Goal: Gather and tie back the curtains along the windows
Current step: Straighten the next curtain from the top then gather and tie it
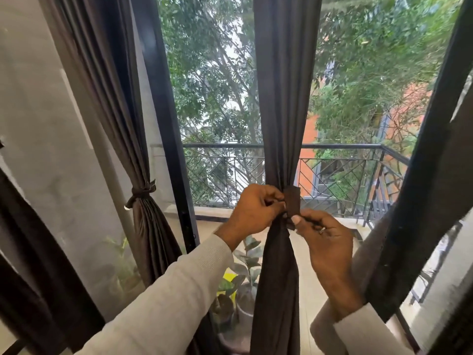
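At the far left, the left curtain (143,221) hangs already gathered, cinched by its tie (140,193) beside the dark window frame (176,175). Your left hand (256,208) pinches the tieback strap (292,201) with curled fingers, right against the middle curtain (281,98), which is bunched to a narrow waist at that height in front of the glass. Your right hand (320,231) pinches the strap's lower end just below and beside. Potted plants (243,272) stand outside near the balcony railing (345,175).
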Tool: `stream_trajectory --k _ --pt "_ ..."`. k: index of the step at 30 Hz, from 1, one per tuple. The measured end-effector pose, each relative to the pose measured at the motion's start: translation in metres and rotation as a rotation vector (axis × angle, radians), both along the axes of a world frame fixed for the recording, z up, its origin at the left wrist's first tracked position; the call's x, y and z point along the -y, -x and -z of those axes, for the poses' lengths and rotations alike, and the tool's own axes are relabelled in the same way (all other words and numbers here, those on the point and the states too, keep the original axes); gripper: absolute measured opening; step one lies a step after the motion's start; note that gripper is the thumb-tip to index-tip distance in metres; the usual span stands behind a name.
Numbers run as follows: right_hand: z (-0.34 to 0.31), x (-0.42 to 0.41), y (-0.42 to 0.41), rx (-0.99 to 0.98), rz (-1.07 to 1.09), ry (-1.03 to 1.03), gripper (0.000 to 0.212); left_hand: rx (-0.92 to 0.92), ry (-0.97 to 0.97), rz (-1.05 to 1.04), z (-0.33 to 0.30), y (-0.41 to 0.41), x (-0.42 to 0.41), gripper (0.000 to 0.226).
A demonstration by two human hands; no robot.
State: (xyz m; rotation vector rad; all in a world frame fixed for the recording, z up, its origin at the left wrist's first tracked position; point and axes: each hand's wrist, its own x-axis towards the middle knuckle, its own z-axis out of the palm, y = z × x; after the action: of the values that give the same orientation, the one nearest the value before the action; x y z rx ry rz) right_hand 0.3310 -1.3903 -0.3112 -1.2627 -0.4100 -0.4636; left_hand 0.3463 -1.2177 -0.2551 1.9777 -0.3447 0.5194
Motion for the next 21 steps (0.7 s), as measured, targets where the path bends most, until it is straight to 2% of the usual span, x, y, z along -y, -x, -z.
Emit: stream_trajectory --k 5,9,12,16,19,21 --pt "-0.014 0.006 -0.004 0.053 0.057 0.17 0.017 0.047 -0.159 0.014 -0.002 0.006 0.001 0.032" --pt "-0.03 0.013 -0.005 0.017 -0.002 0.218 0.019 0.022 -0.271 0.009 -0.002 0.008 0.0 0.015" --pt "-0.032 0.021 -0.014 -0.048 -0.05 0.298 0.03 0.04 -0.32 0.035 -0.001 0.01 0.001 0.019" --pt "-0.033 0.025 -0.021 -0.106 -0.005 0.332 0.018 0.157 -0.369 0.02 -0.001 0.017 0.003 0.02" --pt "-0.034 0.027 -0.023 -0.197 -0.013 0.247 0.019 0.214 -0.355 0.028 0.006 0.023 0.007 0.05" --pt "-0.034 0.026 -0.024 -0.265 -0.058 0.201 0.023 0.31 -0.318 -0.03 0.016 0.027 0.01 0.058"
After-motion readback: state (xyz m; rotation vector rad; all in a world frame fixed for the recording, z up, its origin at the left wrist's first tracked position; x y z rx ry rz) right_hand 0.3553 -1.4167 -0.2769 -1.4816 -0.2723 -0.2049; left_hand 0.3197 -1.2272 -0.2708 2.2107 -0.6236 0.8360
